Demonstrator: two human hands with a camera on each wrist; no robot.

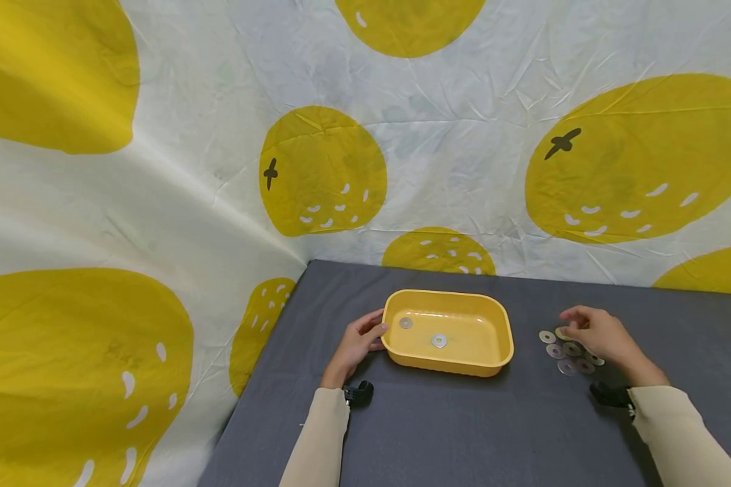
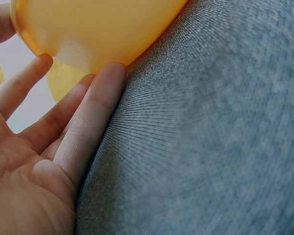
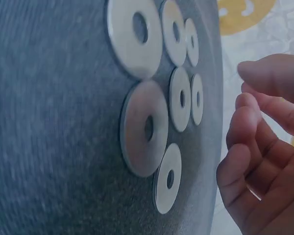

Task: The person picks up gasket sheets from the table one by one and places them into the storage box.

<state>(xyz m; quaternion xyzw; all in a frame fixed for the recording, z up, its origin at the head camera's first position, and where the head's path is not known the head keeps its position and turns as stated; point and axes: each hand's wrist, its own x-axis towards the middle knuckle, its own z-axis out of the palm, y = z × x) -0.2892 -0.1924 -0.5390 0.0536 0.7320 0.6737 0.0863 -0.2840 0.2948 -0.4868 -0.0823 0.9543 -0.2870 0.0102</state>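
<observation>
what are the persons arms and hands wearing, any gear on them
Both arms wear long, close-fitting cream sleeves that end at the wrists. The left hand and right hand are bare: no gloves or rings visible. A small black device sits at each wrist, left and right.

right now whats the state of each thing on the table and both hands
yellow tray: upright on the grey table, two washers lying flat inside
loose washers: flat on the table right of the tray, clustered, some overlapping
left hand: fingers straight, touching the tray's left end
right hand: fingers loosely curled over the loose washers, holding nothing
</observation>
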